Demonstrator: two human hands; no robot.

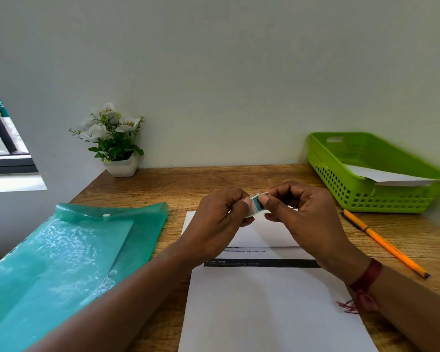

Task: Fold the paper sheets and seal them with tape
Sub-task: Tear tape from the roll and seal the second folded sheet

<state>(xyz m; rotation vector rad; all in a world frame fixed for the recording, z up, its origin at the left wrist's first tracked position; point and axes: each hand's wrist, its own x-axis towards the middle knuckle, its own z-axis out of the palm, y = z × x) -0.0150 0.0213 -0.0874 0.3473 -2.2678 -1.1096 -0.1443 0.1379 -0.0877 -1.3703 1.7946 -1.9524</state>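
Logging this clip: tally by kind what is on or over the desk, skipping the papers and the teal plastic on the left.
Basket: 1
Pen: 1
Potted plant: 1
Tape roll, pinched between left hand and right hand: 1
Total: 4

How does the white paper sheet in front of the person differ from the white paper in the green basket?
The white paper sheet on the wooden desk lies mostly in view, its far end folded over; the white paper in the green plastic basket is partly hidden by the basket's wall. The desk sheet shows printed text and a black bar; the basket paper shows no print. Both are white.
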